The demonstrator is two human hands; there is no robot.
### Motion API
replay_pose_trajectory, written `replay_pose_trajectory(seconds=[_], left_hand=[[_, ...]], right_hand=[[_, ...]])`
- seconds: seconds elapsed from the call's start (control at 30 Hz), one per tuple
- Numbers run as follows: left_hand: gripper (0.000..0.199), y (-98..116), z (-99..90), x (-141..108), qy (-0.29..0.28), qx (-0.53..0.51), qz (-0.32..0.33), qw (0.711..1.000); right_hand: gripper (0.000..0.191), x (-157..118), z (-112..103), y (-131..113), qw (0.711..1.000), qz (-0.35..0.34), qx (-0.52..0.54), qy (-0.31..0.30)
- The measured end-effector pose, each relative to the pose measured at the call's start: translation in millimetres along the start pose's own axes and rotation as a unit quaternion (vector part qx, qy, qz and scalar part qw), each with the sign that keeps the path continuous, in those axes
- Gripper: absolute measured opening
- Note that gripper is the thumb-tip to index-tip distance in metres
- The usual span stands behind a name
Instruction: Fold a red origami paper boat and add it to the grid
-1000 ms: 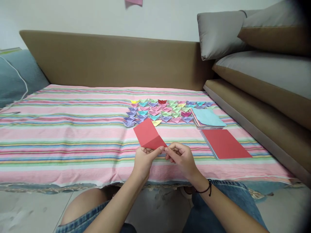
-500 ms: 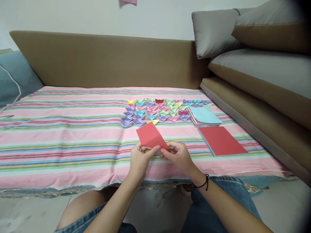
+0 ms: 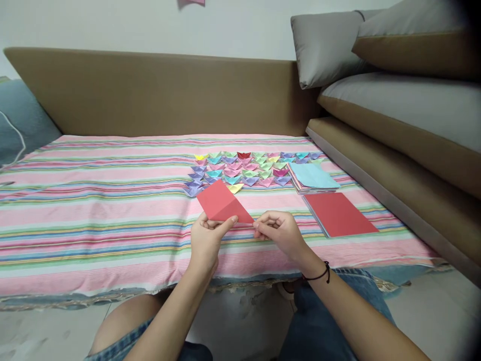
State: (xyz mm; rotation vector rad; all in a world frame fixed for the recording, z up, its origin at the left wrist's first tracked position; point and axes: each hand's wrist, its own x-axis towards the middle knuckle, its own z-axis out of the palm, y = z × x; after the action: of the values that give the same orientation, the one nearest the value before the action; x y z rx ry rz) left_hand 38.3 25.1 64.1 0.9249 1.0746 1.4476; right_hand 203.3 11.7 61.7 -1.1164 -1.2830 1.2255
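Note:
A partly folded sheet of red paper (image 3: 221,203) is held up above the striped cloth. My left hand (image 3: 208,235) grips its lower edge, thumb on top and fingers beneath. At the paper's pointed right corner, my right hand (image 3: 280,230) pinches the tip between thumb and forefinger. Behind the paper, rows of small folded paper boats (image 3: 250,173) in many colours lie on the cloth, a few partly hidden by the sheet. To the right rest a stack of red paper (image 3: 340,214) and, farther back, a stack topped with light blue paper (image 3: 313,176).
The striped cloth (image 3: 93,215) covers a low seat with a brown backrest (image 3: 169,95) behind it. Large grey and brown cushions (image 3: 406,105) are piled along the right side. A white cable (image 3: 17,135) hangs at the far left. My knees are at the front edge.
My right hand has slid right, away from my left hand, to the paper's corner. The left hand and the red paper have shifted left and slightly up. The view has moved a little.

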Motion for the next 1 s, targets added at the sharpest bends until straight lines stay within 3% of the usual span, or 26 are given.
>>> replay_pose_trajectory(seconds=[0.2,0.33,0.5,0.63,0.73,0.9,1.0], left_hand=[[0.028,2.3,-0.2,2.8,0.018,0.005,0.005,1.000],[0.029,-1.6,5.0,-2.8,-0.034,0.019,-0.020,0.999],[0.034,-2.0,8.0,-6.4,-0.069,-0.005,-0.041,0.997],[0.047,7.4,-2.9,5.5,-0.037,-0.038,-0.028,0.998],[0.045,12.0,-8.9,10.6,-0.038,-0.040,-0.020,0.998],[0.043,14.4,-5.4,3.2,-0.102,-0.061,-0.047,0.992],[0.058,19.6,-5.3,-1.1,-0.192,-0.087,-0.121,0.970]], right_hand=[[0.027,3.8,-0.4,-1.3,0.999,0.014,0.027,-0.027],[0.029,3.1,8.0,1.6,0.997,0.010,0.030,-0.074],[0.030,-2.5,11.4,1.6,0.999,-0.024,-0.013,-0.034],[0.031,-2.2,0.4,-2.9,0.999,-0.023,-0.020,-0.025],[0.030,-0.9,-4.6,-4.3,0.999,-0.032,-0.029,-0.031],[0.026,0.2,-9.8,0.9,0.994,-0.081,-0.070,-0.008],[0.016,3.3,-22.3,3.3,0.964,-0.204,-0.170,0.010]])
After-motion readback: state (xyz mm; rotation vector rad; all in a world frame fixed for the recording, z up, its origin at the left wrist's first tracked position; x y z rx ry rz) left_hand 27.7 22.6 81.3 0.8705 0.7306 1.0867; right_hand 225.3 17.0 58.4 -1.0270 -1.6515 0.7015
